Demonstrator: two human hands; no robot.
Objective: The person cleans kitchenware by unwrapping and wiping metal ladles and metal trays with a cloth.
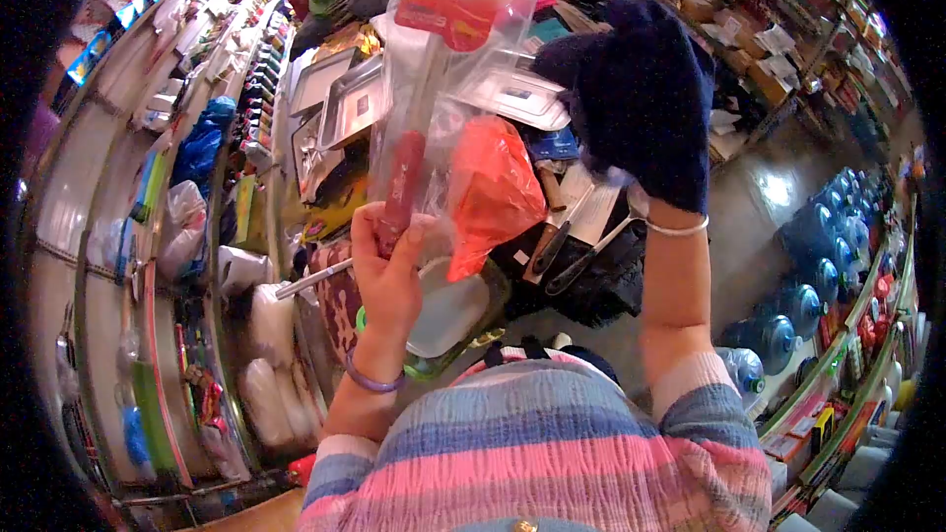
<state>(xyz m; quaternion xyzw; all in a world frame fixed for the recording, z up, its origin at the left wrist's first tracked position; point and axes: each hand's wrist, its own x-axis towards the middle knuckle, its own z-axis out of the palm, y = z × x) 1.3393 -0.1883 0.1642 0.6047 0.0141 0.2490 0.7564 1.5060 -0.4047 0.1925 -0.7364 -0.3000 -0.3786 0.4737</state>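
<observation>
My left hand [389, 256] is closed on the lower end of a long tool with a dark red handle [402, 182], sealed in a clear plastic sleeve with a red and yellow card [448, 5]. The tool's kind is hard to make out through the glare. A dark blue cloth [641, 89] covers my right hand [676, 209] down to the wrist; its fingers are hidden in the fabric. Just beyond my left hand lies an orange-red plastic bag [498, 187]. Knives with dark handles [552, 248] and metal trays [355, 103] are below and beyond both hands.
Shelving with packaged goods [187, 227] runs along my left. Large blue water jugs [774, 340] stand in rows at the right, beside a shelf edge [823, 379]. Cardboard boxes [749, 54] fill the far right. A whitish tub [448, 315] sits close to my body.
</observation>
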